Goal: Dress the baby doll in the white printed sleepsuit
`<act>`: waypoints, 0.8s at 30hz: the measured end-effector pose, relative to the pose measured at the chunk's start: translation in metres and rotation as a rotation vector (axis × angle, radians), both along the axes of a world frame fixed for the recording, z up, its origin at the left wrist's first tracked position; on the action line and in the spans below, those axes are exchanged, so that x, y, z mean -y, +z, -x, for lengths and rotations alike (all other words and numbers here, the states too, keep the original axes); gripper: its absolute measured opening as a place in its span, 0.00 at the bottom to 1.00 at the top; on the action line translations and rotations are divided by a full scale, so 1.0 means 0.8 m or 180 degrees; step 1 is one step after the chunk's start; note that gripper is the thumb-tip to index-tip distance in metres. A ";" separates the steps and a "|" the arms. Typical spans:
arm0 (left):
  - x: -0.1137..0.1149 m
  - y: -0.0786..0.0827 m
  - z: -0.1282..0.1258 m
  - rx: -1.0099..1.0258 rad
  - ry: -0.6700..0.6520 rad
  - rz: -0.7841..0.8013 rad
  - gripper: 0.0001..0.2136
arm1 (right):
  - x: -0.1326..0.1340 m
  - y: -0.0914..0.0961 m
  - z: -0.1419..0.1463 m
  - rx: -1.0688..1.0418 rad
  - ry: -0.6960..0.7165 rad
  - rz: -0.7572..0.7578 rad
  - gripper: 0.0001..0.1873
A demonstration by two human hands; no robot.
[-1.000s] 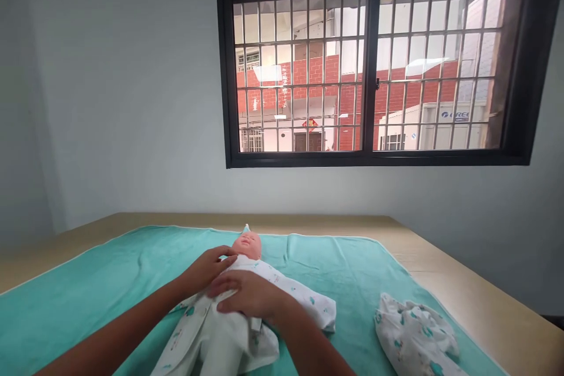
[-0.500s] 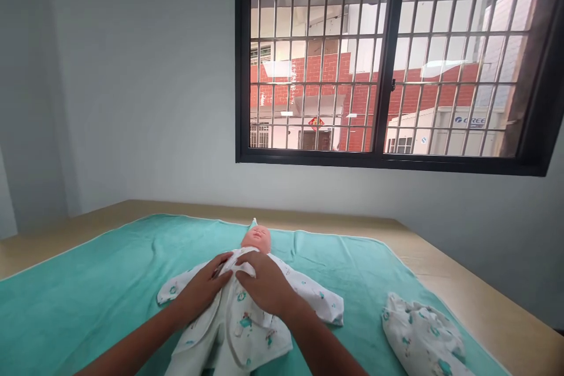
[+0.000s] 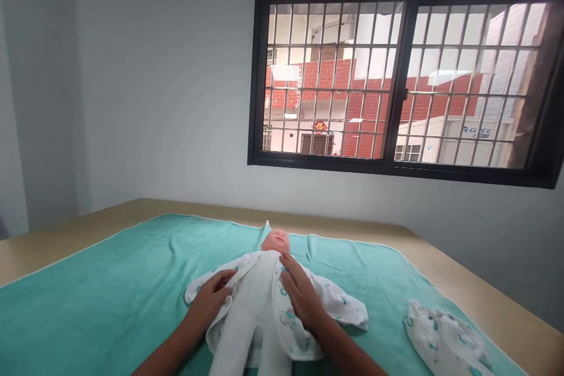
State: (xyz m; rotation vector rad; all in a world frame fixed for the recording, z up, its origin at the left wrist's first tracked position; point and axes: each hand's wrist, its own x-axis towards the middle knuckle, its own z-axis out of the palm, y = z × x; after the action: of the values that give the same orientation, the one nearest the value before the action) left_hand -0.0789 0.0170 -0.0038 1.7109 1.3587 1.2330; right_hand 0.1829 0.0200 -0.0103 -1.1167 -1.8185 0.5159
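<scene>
Found face up, mid-way along a teal terry towel (image 3: 110, 282) spread on a pale wooden bench (image 3: 462, 282): a soft white-bodied baby doll with a pink plastic head (image 3: 275, 241), head toward the window. Laid open beneath it: a white cotton baby garment printed with teal motifs (image 3: 339, 305), front panels turned out to either side.

Left hand (image 3: 211, 299): flat and open on the left panel, fingertips at its edge, nothing pinched. Right hand (image 3: 302, 296): flat and open, palm down on the right panel, just beside the torso.

Judged good practice for smoothing the panels:
- Press with whole palms, not fingertips.
- Sweep outward from the torso, evenly on both sides.
- Keep the doll centred on the garment's back.
- Avoid dragging the towel into ridges.

Also noted: a second crumpled white printed garment (image 3: 445, 341) at the towel's right end, well apart from the doll.

Legible writing: "GREE" in blue on a white unit outside (image 3: 478, 131), seen through the black-framed barred window (image 3: 396, 70). Red ornament above a far door (image 3: 320, 126): characters too small to read. No label legible on either garment.
</scene>
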 end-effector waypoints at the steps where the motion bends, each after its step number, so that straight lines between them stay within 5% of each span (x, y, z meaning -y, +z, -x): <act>1: -0.007 -0.003 0.003 0.0085 -0.0040 0.0011 0.21 | 0.002 -0.001 -0.002 0.0063 -0.0055 -0.0082 0.26; 9: -0.018 -0.029 0.018 -0.0681 -0.0189 -0.1054 0.13 | -0.003 0.009 -0.049 0.1834 -0.0682 -0.1145 0.24; 16: -0.039 -0.071 0.019 -0.1328 -0.0231 -0.1685 0.23 | 0.030 0.016 -0.062 0.1101 -0.1330 -0.0851 0.19; 20: -0.065 -0.103 0.013 -0.1610 -0.0095 -0.2024 0.29 | 0.067 0.016 -0.041 0.1159 -0.0791 -0.0617 0.22; 24: -0.069 -0.105 0.008 -0.1762 0.0017 -0.1998 0.27 | 0.079 0.023 -0.018 0.1483 -0.0018 -0.0291 0.26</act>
State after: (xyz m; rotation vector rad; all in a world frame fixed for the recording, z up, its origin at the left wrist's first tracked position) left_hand -0.0854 0.0722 -0.0876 2.6377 1.3439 1.3340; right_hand 0.1971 -0.0428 0.0082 -1.2509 -2.2101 0.1711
